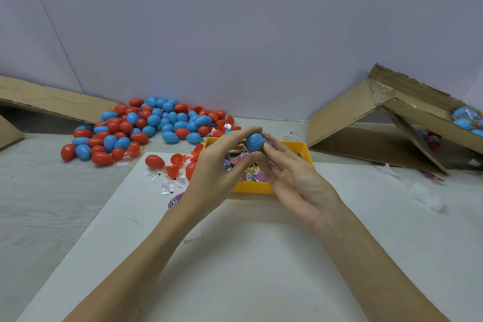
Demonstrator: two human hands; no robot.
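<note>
A blue plastic egg [254, 141] with a printed wrapper round its lower part is held above the yellow tray [252, 187]. My left hand [222, 162] grips it from the left, fingers over its top and thumb below. My right hand [292, 175] pinches the wrapped end from the right with its fingertips. The tray holds several printed wrappers [236, 159].
A heap of red and blue eggs [146, 125] lies at the back left. Loose red egg halves [177, 162] and small white packets [167, 185] lie left of the tray. A tipped cardboard box [386, 123] with wrapped eggs stands at the right, cardboard flaps [52, 102] at the left.
</note>
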